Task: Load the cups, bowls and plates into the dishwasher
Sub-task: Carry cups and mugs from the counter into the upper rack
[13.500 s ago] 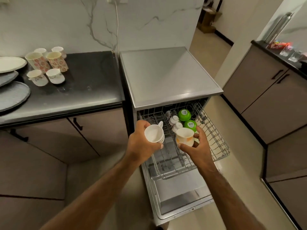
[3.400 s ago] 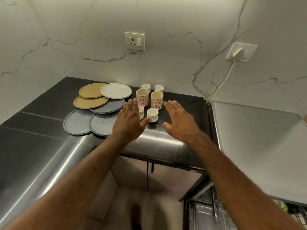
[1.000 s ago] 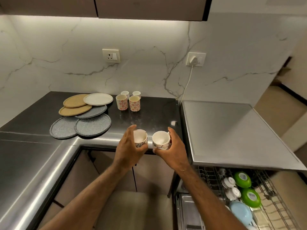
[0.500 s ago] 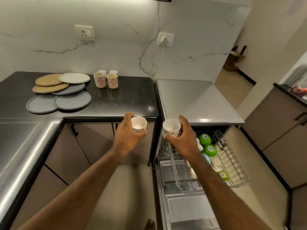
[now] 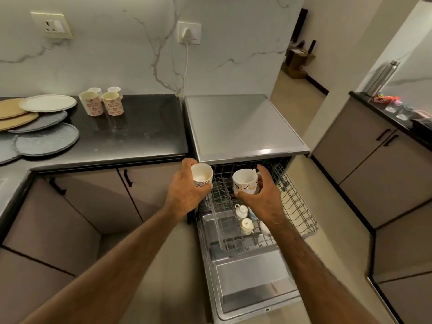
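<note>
Head view: looking down on the open dishwasher.
Rack: grey wire dishwasher rack (image 5: 297, 206) is pulled out over the lowered steel door (image 5: 252, 284). Two small pale cups (image 5: 241, 210) are seated in it, seemingly bottom up. The contents to their right are hidden by the forearm.
Left hand: left hand (image 5: 184, 192) is wrapped round a small white cup with a patterned lower band (image 5: 202, 175), mouth up, at the rack's left edge.
Right hand: right hand (image 5: 264, 197) is clasped round a white cup with gold-and-black marking (image 5: 245, 182), mouth up, above the rack.
Counter: black stone countertop (image 5: 140, 134) carries two tall floral cups (image 5: 91, 102) and two plain white cups (image 5: 114, 89) behind them. Left of the cups, a white round plate (image 5: 48, 103), tan plates (image 5: 14, 113) and grey speckled plates (image 5: 46, 139) are overlapped.
Room: marble-look wall; white plug with cord (image 5: 189, 32) above the dishwasher's steel top (image 5: 240, 125); steel bottle (image 5: 383, 77) on the far right counter.
</note>
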Motion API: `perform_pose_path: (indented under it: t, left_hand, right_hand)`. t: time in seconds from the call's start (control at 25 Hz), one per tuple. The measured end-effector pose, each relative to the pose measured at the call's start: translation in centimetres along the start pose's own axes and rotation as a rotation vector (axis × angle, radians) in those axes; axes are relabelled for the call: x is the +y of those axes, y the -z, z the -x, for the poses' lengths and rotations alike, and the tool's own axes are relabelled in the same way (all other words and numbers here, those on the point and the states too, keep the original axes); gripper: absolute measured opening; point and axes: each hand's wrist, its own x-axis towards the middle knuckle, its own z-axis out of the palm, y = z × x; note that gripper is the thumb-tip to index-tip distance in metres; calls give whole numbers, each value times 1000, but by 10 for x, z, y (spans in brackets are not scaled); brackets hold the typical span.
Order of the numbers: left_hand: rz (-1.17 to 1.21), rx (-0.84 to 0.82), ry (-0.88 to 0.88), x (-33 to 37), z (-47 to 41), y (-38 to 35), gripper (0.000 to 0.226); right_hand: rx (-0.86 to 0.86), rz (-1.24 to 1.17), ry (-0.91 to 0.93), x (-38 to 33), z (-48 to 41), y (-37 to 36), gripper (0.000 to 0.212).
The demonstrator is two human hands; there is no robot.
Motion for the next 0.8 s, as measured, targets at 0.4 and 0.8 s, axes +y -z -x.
perform_pose_path:
  t: [0.4, 0.8]
  left_hand:
    - [53, -43, 90, -40, -72, -148, 58]
    - [191, 24, 236, -127, -117, -253, 60]
  right_hand:
    - [-164, 85, -150, 160, -121, 13, 51]
    - [-255, 117, -203, 290, -197, -69, 88]
